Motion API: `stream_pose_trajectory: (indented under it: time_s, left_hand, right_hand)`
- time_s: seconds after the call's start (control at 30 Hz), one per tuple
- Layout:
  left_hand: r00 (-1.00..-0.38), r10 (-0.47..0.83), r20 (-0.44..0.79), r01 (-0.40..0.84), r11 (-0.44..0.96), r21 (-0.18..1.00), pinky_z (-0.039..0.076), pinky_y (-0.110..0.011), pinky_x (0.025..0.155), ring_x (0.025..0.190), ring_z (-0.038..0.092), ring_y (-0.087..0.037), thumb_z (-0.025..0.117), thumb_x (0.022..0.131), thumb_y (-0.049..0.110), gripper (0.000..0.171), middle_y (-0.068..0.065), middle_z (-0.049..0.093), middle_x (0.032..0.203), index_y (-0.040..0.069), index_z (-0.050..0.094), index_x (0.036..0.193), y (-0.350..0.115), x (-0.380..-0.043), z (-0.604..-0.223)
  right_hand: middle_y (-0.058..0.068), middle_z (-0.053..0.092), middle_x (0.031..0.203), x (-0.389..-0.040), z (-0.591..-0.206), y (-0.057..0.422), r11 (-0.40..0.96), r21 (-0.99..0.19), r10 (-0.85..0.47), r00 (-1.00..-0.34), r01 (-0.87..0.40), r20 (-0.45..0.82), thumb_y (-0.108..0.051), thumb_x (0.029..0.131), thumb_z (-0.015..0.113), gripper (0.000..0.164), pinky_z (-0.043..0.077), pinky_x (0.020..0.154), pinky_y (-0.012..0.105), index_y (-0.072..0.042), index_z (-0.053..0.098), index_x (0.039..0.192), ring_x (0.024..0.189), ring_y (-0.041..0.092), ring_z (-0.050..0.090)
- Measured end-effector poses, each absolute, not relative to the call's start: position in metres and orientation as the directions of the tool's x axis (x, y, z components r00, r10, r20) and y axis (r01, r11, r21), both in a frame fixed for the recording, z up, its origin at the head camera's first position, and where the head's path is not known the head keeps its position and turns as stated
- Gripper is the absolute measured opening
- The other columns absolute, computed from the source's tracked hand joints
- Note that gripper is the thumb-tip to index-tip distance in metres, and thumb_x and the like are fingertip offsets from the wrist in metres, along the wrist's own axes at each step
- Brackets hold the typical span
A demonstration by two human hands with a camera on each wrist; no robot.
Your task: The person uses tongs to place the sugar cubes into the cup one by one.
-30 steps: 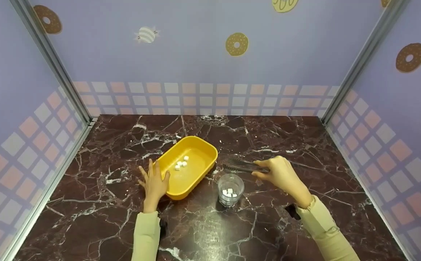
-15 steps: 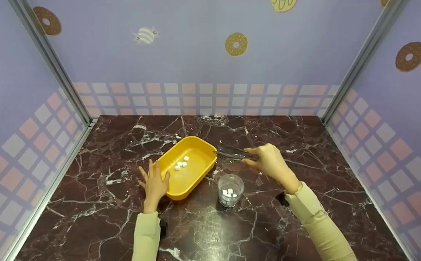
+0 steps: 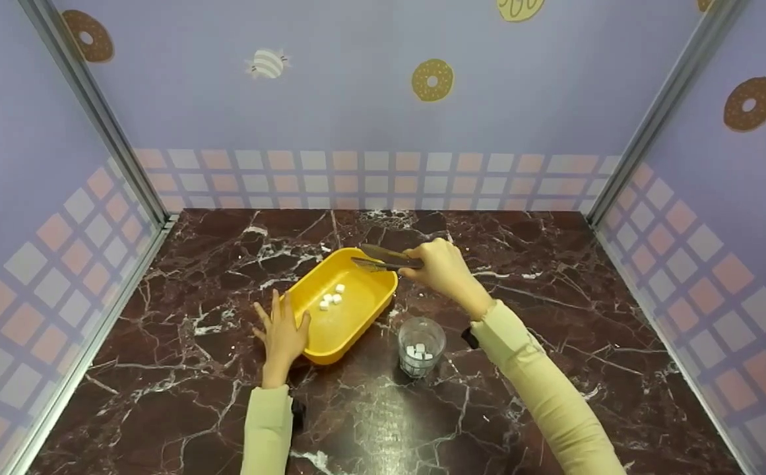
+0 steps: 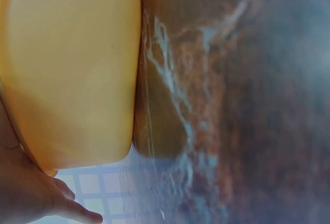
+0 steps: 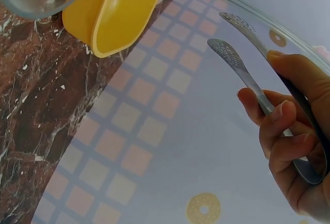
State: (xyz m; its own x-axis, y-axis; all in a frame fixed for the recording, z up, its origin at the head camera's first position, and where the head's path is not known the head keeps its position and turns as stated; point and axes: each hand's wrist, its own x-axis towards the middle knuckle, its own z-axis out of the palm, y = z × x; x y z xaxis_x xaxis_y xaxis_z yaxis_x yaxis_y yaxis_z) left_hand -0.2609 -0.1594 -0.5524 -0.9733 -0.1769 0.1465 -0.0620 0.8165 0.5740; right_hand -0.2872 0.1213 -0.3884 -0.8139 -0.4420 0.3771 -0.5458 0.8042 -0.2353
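Observation:
My left hand rests on the left long edge of a yellow rectangular tub, fingers straight and spread, thumb at the rim. In the left wrist view its fingers stretch past the tub's outer wall. Several small white cubes lie on the tub's floor. My right hand grips metal tongs over the tub's far right corner. In the right wrist view the tongs' perforated tips stand apart with nothing between them. A clear glass with several white cubes in it stands right of the tub.
The dark red marbled tabletop lies under everything. Lilac panels with printed doughnuts and checks close off the back and both sides, joined by metal corner posts.
My right hand has carried the tongs left and away from me, from above the glass to over the tub's far corner. The left hand and tub have stayed put.

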Motion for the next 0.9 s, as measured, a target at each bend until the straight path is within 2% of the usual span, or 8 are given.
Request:
stream_pose_trajectory:
  time_s: [0.23,0.4,0.67,0.9]
  left_hand:
    - [-0.976,-0.171,0.134,-0.063,0.812,0.580,0.003,-0.076,0.092,0.132,-0.008,-0.050,0.043,0.091,0.034,0.062,-0.015,0.006,0.150,0.005,0.022,0.142,-0.159,-0.261,-0.552]
    - [-0.977,-0.171,0.128,-0.067,0.814,0.578,0.003,-0.076,0.092,0.132,-0.008,-0.049,0.043,0.091,0.034,0.062,-0.015,0.005,0.151,0.005,0.022,0.142,-0.159,-0.261,-0.552]
    - [-0.974,-0.179,0.140,-0.067,0.813,0.578,0.004,-0.076,0.092,0.132,-0.008,-0.050,0.044,0.091,0.034,0.062,-0.015,0.007,0.151,0.005,0.023,0.141,-0.159,-0.262,-0.553]
    - [-0.970,-0.184,0.159,-0.056,0.806,0.589,0.003,-0.076,0.092,0.132,-0.009,-0.049,0.044,0.090,0.034,0.061,-0.016,0.008,0.150,0.005,0.024,0.141,-0.160,-0.261,-0.554]
  right_hand:
    - [0.005,0.072,0.084,-0.307,-0.398,0.095,0.815,-0.242,-0.446,-0.836,-0.527,0.318,-0.029,0.074,0.071,0.023,0.051,0.062,0.041,-0.013,0.073,0.090,0.067,0.024,0.065]
    - [0.005,0.071,0.076,-0.317,-0.406,0.077,0.816,-0.231,-0.465,-0.838,-0.530,0.284,-0.026,0.074,0.070,0.017,0.050,0.060,0.042,-0.012,0.074,0.083,0.063,0.024,0.061]
    - [0.010,0.067,0.072,-0.323,-0.420,0.055,0.863,-0.145,-0.445,-0.864,-0.484,0.237,-0.028,0.070,0.072,0.022,0.051,0.060,0.043,-0.007,0.069,0.071,0.066,0.029,0.062]
    - [0.011,0.067,0.076,-0.325,-0.432,0.041,0.880,-0.060,-0.452,-0.871,-0.470,0.191,-0.027,0.066,0.076,0.023,0.052,0.061,0.043,-0.006,0.066,0.069,0.070,0.031,0.064]
